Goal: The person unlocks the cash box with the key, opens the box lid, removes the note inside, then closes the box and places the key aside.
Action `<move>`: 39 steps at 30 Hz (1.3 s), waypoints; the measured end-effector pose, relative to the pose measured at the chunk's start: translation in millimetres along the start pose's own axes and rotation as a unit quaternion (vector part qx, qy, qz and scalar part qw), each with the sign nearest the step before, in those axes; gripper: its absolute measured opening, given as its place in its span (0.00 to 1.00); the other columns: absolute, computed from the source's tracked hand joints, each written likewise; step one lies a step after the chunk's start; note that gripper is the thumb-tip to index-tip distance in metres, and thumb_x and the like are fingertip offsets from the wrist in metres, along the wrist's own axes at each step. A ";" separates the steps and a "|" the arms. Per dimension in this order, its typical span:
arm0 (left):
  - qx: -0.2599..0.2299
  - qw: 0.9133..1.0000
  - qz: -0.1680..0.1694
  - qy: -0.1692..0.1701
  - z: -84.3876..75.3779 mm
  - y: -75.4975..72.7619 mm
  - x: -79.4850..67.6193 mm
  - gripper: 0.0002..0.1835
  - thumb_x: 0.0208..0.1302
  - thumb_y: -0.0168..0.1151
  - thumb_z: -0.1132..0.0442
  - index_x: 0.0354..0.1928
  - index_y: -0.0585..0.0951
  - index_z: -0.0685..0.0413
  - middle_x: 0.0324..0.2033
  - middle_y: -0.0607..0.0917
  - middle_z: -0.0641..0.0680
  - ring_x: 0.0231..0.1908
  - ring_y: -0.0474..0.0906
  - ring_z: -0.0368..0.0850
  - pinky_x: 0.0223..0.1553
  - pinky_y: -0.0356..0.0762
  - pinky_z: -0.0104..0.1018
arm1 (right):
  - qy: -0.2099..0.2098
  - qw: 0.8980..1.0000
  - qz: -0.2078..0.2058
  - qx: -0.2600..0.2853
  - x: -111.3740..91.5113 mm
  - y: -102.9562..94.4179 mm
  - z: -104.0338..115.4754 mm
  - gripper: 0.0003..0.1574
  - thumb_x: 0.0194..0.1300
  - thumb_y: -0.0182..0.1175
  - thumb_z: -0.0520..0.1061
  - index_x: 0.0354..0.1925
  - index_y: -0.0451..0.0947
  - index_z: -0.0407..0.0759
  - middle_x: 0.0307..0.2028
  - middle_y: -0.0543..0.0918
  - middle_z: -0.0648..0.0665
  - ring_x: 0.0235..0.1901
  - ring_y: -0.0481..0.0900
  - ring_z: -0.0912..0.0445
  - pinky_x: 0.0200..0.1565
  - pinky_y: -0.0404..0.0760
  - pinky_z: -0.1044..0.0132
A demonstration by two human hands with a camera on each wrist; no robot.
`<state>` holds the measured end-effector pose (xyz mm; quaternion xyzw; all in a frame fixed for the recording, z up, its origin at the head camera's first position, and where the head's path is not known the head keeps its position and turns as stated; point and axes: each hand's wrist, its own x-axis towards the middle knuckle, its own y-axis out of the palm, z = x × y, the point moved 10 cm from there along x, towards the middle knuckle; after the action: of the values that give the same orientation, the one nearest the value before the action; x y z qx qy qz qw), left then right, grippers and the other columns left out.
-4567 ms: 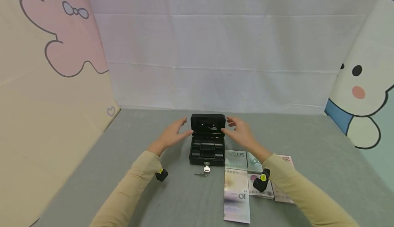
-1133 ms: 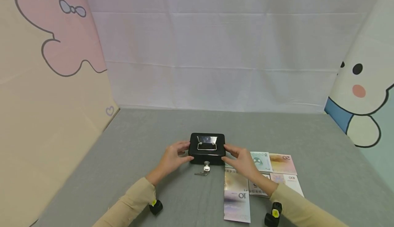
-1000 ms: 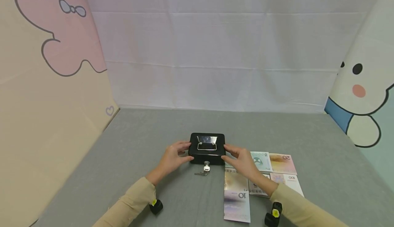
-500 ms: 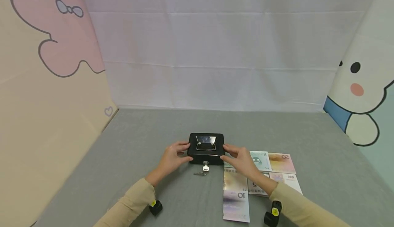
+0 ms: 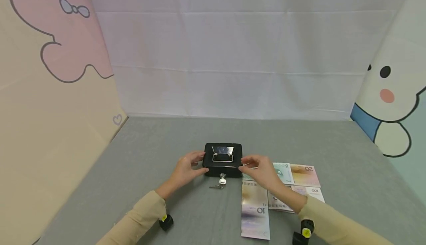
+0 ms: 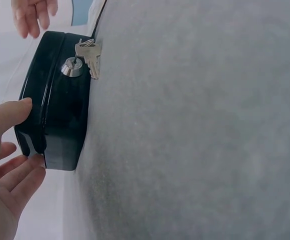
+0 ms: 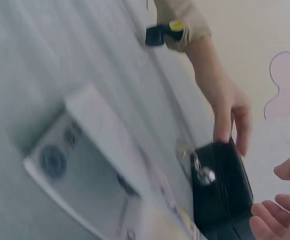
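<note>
A black metal cash box [image 5: 222, 160] stands on the grey table with its lid down and a silver handle [image 5: 223, 158] lying on top. Keys [image 5: 222, 181] hang from the lock [image 6: 72, 67] in its front face. My left hand [image 5: 183, 169] holds the left end of the box between thumb and fingertips. At the right end is my right hand [image 5: 261, 171], fingers loosely bent and holding nothing; in the left wrist view a gap shows between it and the box. The inside of the box is hidden.
Several banknotes lie on the grey table [image 5: 149, 145] right of the box, partly under my right forearm, among them a 10 note [image 5: 255, 221] and a 20 note [image 5: 305, 175]. A white curtain [image 5: 233, 64] hangs behind the table.
The lid stood raised 4.6 seconds ago and is now down. Both hands have come nearer with it. In the last half second my right hand has drawn slightly off the box's right side.
</note>
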<state>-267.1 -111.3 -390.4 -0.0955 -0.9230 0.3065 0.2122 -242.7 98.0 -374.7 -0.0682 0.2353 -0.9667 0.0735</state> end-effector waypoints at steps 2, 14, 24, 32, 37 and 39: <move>0.001 1.000 0.004 -0.007 1.1 -0.4 1.1 0.28 0.43 0.72 0.68 0.50 0.77 0.64 0.46 0.79 0.60 0.42 0.80 0.52 0.40 0.79 0.36 | 0.028 0.999 0.030 0.035 -5.6 8.9 1.4 0.17 0.53 0.65 0.40 0.41 0.79 0.31 0.36 0.83 0.40 0.34 0.81 0.54 0.35 0.80 0.66; 0.021 1.000 0.013 -0.006 3.2 0.6 1.9 0.27 0.44 0.72 0.65 0.49 0.78 0.65 0.47 0.79 0.58 0.42 0.80 0.51 0.39 0.80 0.34 | 0.153 0.977 0.093 0.114 -21.7 58.4 -23.5 0.21 0.54 0.62 0.40 0.43 0.76 0.26 0.32 0.83 0.38 0.30 0.81 0.53 0.31 0.81 0.63; 0.016 1.000 0.016 -0.004 1.0 2.8 1.8 0.27 0.45 0.72 0.65 0.50 0.77 0.66 0.48 0.79 0.59 0.42 0.80 0.52 0.40 0.80 0.35 | 0.097 0.988 0.098 0.068 -9.5 72.1 -28.7 0.13 0.52 0.63 0.38 0.34 0.79 0.26 0.25 0.83 0.39 0.23 0.80 0.56 0.26 0.81 0.64; 0.015 1.000 0.017 -0.004 0.2 2.4 0.7 0.27 0.45 0.72 0.65 0.51 0.77 0.66 0.48 0.78 0.59 0.42 0.80 0.52 0.40 0.79 0.36 | 0.060 0.992 0.099 0.047 -3.9 76.7 -25.7 0.09 0.51 0.64 0.36 0.28 0.81 0.28 0.20 0.82 0.39 0.18 0.79 0.56 0.21 0.80 0.66; 0.017 1.000 0.018 -0.010 2.1 2.3 0.1 0.28 0.45 0.72 0.65 0.51 0.77 0.65 0.48 0.78 0.58 0.43 0.80 0.51 0.40 0.79 0.35 | 0.061 0.993 0.089 0.046 -2.2 77.5 -26.4 0.07 0.51 0.64 0.35 0.27 0.82 0.29 0.18 0.82 0.40 0.16 0.78 0.58 0.20 0.79 0.67; 0.015 1.000 0.017 -0.012 2.8 2.2 -0.1 0.28 0.45 0.72 0.65 0.51 0.77 0.65 0.48 0.78 0.58 0.43 0.80 0.51 0.40 0.79 0.35 | 0.061 0.994 0.084 0.045 -1.8 77.6 -26.4 0.07 0.51 0.64 0.35 0.26 0.82 0.29 0.18 0.82 0.40 0.16 0.78 0.59 0.19 0.79 0.68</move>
<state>-268.2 -111.1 -393.8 -0.1040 -0.9193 0.3246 0.1969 -236.8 41.9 -434.2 0.0145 0.2003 -0.9691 0.1431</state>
